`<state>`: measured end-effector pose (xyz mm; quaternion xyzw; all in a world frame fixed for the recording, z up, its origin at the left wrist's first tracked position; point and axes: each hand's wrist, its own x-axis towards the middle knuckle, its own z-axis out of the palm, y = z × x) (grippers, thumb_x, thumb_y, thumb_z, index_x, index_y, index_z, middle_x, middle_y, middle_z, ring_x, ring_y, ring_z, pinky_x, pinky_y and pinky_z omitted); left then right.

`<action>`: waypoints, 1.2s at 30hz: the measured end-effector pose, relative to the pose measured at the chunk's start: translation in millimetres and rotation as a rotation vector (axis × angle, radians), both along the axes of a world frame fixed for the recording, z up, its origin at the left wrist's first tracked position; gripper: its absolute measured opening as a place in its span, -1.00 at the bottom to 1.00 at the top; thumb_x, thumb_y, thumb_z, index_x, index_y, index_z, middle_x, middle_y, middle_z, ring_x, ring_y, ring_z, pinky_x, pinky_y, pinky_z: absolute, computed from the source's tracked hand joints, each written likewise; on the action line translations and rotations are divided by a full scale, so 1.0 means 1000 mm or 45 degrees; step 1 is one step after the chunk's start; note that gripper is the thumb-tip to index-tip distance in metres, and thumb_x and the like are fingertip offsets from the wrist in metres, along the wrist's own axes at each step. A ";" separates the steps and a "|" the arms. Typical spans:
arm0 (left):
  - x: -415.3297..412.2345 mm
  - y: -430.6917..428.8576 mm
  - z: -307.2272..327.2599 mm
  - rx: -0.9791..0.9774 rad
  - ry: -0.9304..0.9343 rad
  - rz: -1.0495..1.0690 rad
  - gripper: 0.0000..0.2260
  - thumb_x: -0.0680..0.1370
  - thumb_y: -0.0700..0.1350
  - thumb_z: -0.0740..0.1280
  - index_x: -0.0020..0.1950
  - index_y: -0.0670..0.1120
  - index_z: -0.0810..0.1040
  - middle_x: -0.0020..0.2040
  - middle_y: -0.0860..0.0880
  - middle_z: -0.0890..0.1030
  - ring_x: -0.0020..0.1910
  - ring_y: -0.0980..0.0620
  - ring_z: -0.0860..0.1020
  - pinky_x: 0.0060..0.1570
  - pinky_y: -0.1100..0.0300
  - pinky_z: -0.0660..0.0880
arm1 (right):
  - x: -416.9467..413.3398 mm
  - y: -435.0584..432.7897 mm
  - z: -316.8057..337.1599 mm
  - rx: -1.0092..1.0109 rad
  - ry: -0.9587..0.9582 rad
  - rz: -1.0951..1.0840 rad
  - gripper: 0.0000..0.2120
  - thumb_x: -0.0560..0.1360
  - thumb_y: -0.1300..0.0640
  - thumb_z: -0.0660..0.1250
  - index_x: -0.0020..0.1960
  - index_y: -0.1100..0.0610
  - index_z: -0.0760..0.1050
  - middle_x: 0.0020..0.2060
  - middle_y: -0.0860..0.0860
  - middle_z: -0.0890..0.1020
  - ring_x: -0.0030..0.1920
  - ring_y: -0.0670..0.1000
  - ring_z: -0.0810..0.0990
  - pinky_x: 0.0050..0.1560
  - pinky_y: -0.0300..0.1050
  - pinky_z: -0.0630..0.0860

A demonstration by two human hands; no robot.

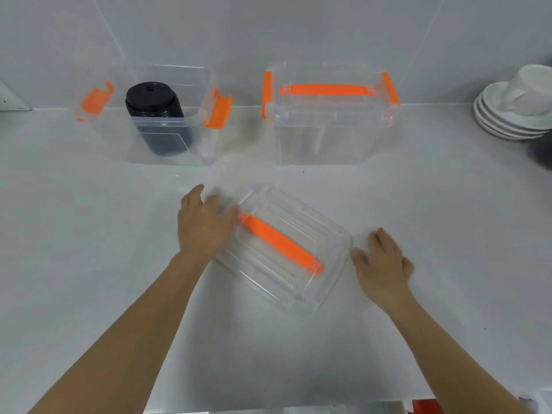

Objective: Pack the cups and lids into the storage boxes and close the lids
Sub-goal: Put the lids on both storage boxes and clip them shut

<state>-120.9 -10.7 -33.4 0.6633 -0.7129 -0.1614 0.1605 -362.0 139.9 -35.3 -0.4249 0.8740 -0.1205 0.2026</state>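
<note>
A clear storage box lid [286,273] with an orange handle lies flat and askew on the white counter. My left hand [203,222] rests on the lid's left end, fingers spread. My right hand [383,264] lies just beside the lid's right edge, fingertips at its rim. At the back left stands an open clear box [167,138] with orange clips flipped outward; a black cup with a black lid [155,118] stands inside it. At the back middle stands a second clear box [328,127], its lid on and its orange clips down.
A stack of white saucers with a white cup [516,109] on top sits at the right edge, against the tiled wall. A dark object [540,153] lies just below it. A red item [427,406] shows at the bottom edge.
</note>
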 end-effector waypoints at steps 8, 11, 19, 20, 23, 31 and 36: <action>-0.008 0.005 -0.005 0.118 0.204 0.046 -0.53 0.42 0.11 0.40 0.14 -0.23 0.53 0.30 -0.20 0.45 0.32 -0.20 0.33 0.26 -0.02 0.28 | 0.037 -0.011 0.017 -0.060 -0.563 -0.194 -0.26 0.38 -0.11 0.37 0.44 0.13 0.19 0.52 0.02 0.09 0.51 0.00 0.04 0.48 0.08 -0.01; -0.005 0.007 -0.003 0.149 0.382 0.126 -0.48 0.41 0.09 0.43 0.21 -0.22 0.48 0.23 -0.19 0.48 0.24 -0.18 0.41 0.25 -0.05 0.36 | 0.038 -0.009 0.023 -0.248 -0.874 -0.260 -0.17 0.33 -0.01 0.44 0.48 -0.09 0.09 0.50 -0.06 0.16 0.49 -0.02 0.12 0.46 0.11 0.07; -0.006 0.017 0.013 0.143 0.891 0.218 -0.47 0.36 0.01 0.50 0.22 -0.09 0.38 0.01 -0.02 0.45 -0.18 0.15 0.46 -0.15 0.28 0.42 | 0.036 -0.018 0.030 -0.506 -1.240 -0.243 0.02 0.33 0.19 0.50 0.38 -0.45 -0.13 0.09 -0.03 0.43 0.02 0.04 0.57 -0.12 -0.11 0.49; -0.006 0.018 0.015 0.143 0.897 0.211 -0.43 0.35 0.03 0.49 0.27 -0.07 0.36 0.02 -0.03 0.45 -0.17 0.16 0.46 -0.17 0.29 0.42 | 0.036 -0.020 0.032 -0.536 -1.225 -0.231 0.03 0.32 0.19 0.50 0.37 -0.46 -0.13 0.06 -0.03 0.44 -0.05 0.05 0.60 -0.27 -0.14 0.52; 0.001 0.020 0.025 0.083 0.880 0.149 -0.41 0.35 0.10 0.48 0.31 0.06 0.35 0.01 -0.03 0.47 -0.13 0.03 0.49 -0.16 0.18 0.50 | 0.036 -0.025 0.038 -0.629 -1.100 -0.155 0.01 0.34 0.19 0.49 0.39 -0.42 -0.13 -0.05 -0.04 0.45 -0.22 -0.03 0.58 -0.45 -0.25 0.51; 0.021 0.019 0.058 -0.121 0.975 0.126 -0.47 0.34 0.10 0.49 0.26 0.20 0.40 -0.09 -0.05 0.43 -0.24 -0.04 0.44 -0.21 -0.03 0.53 | 0.041 -0.051 0.054 -0.826 -0.894 0.038 -0.15 0.39 0.26 0.42 0.41 -0.19 -0.04 -0.13 -0.10 0.44 -0.43 -0.16 0.50 -0.40 -0.15 0.49; 0.040 0.005 0.077 -0.228 1.056 0.179 -0.49 0.33 0.09 0.49 0.22 0.25 0.42 -0.12 0.02 0.40 -0.27 0.02 0.38 -0.23 0.05 0.48 | 0.051 -0.079 0.073 -0.879 -0.891 0.150 -0.21 0.38 0.22 0.44 0.36 -0.19 0.03 -0.16 -0.11 0.46 -0.46 -0.15 0.47 -0.46 -0.20 0.46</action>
